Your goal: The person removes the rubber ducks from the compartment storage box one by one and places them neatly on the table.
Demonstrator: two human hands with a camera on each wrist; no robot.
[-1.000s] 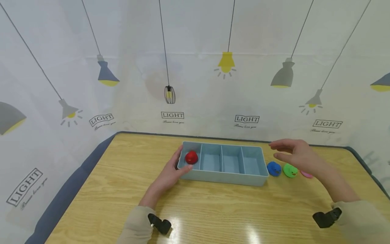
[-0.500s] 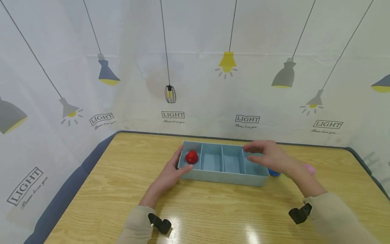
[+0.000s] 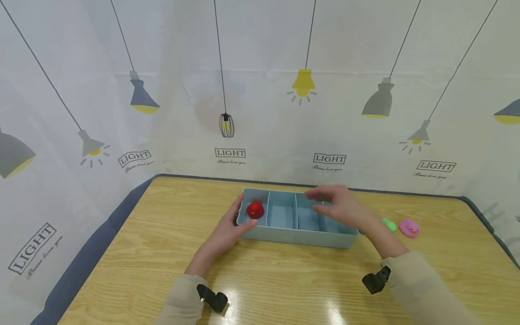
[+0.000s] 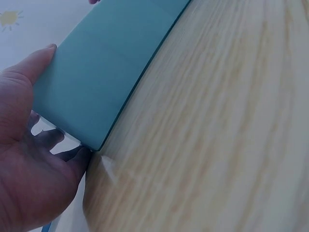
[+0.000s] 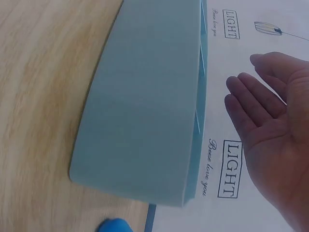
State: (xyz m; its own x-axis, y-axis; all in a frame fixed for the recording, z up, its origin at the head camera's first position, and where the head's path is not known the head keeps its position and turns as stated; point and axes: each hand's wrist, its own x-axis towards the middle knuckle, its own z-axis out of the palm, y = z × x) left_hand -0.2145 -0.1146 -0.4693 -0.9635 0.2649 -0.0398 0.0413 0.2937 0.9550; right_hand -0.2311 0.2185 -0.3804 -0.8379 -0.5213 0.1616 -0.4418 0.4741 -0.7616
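Left hand (image 3: 227, 232) is bracing the left end of the blue divided tray (image 3: 300, 235), thumb lying along the near wall, fingers wrapping the corner; the left wrist view is showing the same grip on the tray (image 4: 104, 82). Right hand (image 3: 339, 207) is hovering over the tray's right-hand compartments, fingers extended and relaxed, palm bare, holding nothing; confirmed in the right wrist view (image 5: 270, 135). Red duck (image 3: 255, 209) is sitting in the tray's leftmost compartment. Green duck (image 3: 389, 224) and pink duck (image 3: 409, 227) are resting on the wooden table (image 3: 142, 253) just right of the tray. Blue duck (image 5: 113, 225) is lying beside the tray's right end.
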